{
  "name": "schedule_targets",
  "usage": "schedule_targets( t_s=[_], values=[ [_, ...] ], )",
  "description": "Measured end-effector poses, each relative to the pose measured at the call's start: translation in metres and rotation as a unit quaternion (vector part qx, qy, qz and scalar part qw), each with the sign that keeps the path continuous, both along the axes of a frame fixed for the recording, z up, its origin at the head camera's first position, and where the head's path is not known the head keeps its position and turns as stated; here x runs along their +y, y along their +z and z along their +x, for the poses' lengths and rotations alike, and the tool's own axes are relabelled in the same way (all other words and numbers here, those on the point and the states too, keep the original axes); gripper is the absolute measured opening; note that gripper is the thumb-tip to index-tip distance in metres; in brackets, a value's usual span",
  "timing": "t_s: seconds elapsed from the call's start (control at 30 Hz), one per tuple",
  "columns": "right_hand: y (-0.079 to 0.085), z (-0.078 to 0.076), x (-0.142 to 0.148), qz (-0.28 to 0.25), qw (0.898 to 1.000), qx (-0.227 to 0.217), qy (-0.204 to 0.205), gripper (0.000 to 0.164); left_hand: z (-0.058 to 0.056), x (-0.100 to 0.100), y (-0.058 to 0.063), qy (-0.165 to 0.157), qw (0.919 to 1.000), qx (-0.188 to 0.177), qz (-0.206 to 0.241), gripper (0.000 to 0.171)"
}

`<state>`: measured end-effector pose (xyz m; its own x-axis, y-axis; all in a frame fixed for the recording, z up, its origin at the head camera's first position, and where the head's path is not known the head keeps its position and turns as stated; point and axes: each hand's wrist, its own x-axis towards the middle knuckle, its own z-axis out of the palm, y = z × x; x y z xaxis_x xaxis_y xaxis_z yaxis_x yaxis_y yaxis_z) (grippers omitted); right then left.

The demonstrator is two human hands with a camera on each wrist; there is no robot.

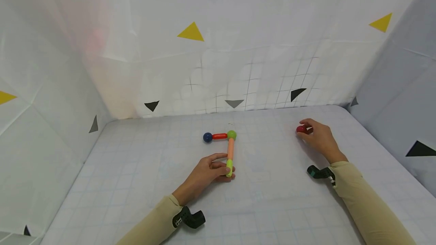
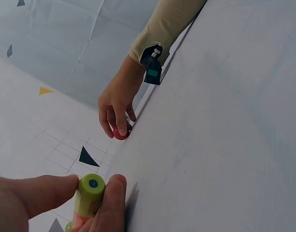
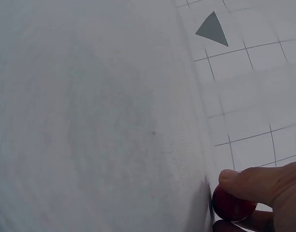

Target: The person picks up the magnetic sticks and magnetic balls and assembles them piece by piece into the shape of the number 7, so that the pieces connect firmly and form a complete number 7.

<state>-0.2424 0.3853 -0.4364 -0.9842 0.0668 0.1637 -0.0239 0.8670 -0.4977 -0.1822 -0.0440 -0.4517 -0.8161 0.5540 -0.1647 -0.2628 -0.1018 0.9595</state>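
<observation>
My left hand [image 1: 212, 168] pinches a yellow-green rod [image 1: 229, 167] between thumb and fingers; its dark round end faces the left wrist view. That rod joins end to end with an orange rod [image 1: 231, 148], which runs up to a light green ball [image 1: 231, 135]. From this ball a short red rod [image 1: 219, 136] leads left to a dark blue ball [image 1: 207, 137], so the joined pieces form a corner. Far to the right, my right hand [image 1: 318, 136] holds a red ball [image 1: 301, 129] between thumb and fingers, low over the table.
A white table [image 1: 265, 199] with a faint grid lies under both hands. White sheeting [image 1: 218, 67] with yellow, black and grey triangles rises behind it and at both sides. A dark wrist camera [image 1: 190, 217] sits at the left cuff, another wrist camera [image 1: 320, 172] at the right.
</observation>
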Motion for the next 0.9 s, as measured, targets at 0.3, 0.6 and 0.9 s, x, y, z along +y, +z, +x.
schedule_targets(
  t_s=[0.3, 0.6, 0.9],
  values=[
    [0.002, 0.001, -0.005, -0.008, 1.0, 0.015, -0.014, 0.044, 0.001, 0.0, 0.0, -0.002, 1.0, -0.001, 0.001, 0.056],
    [0.003, 0.003, -0.009, -0.033, 0.998, 0.043, -0.013, 0.044, -0.003, 0.001, -0.001, 0.002, 0.9999, -0.016, 0.006, 0.056],
    [0.004, 0.004, -0.015, -0.055, 0.997, 0.06, 0.004, 0.039, -0.003, 0.0, 0.001, -0.001, 0.9997, -0.026, 0.003, 0.058]
  ],
)
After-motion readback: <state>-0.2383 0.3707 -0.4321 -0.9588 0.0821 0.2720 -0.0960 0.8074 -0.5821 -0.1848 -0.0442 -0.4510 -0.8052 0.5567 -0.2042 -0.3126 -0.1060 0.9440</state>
